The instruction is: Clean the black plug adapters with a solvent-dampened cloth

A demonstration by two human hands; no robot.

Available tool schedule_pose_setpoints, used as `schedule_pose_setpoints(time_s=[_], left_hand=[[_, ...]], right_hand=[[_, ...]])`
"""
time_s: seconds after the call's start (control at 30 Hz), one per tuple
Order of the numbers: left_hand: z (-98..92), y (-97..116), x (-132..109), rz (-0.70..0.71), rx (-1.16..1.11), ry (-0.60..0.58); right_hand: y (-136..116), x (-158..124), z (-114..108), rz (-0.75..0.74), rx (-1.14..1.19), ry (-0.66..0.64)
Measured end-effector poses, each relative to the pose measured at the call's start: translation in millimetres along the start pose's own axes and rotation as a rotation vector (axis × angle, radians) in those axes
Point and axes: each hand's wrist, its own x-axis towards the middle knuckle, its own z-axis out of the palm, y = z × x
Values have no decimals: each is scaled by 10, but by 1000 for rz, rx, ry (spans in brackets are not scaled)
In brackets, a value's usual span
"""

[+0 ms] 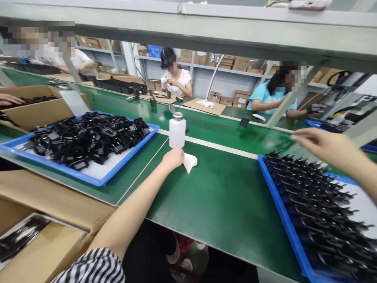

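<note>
My left hand [173,158] reaches out over the green bench and is closed on a white cloth [190,162], just in front of a white plastic bottle [177,131] with a metal cap. My right hand [324,144] hovers above the far edge of a blue tray [287,224] filled with rows of black plastic parts [321,212]. Its fingers point left and lie close together; whether they hold anything I cannot make out.
A second blue tray [97,179] piled with loose black parts lies at the left. Open cardboard boxes [38,112] stand left and near left. Three other people work across the green conveyor [224,129]. A grey shelf beam [188,29] runs overhead.
</note>
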Motion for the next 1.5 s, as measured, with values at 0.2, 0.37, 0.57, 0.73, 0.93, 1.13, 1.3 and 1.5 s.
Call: schedule_pose_setpoints(time_s=[0.2,0.37,0.57,0.73,0.93,1.13,1.3,1.5], left_hand=[[102,307,141,20,4,14],[253,123,202,123,-62,58],[213,6,258,116,-80,4],[191,5,259,127,-97,-58],[98,-76,226,92,-82,-160],[46,-120,223,52,-102,-137],[87,-40,246,91,-151,-18],[169,11,242,283,-116,-67]], right_hand=[[-1382,633,586,-138,-5,-332],[-1755,679,1279,-223,191,-267],[-1459,562,1555,-520,616,-454],[-1523,561,1670,-530,590,-343],[-1618,561,1785,-319,802,-110],[-1637,587,1700,-51,850,-110],[-1662,605,1685,-6,792,-204],[-1744,587,1781,53,667,-91]])
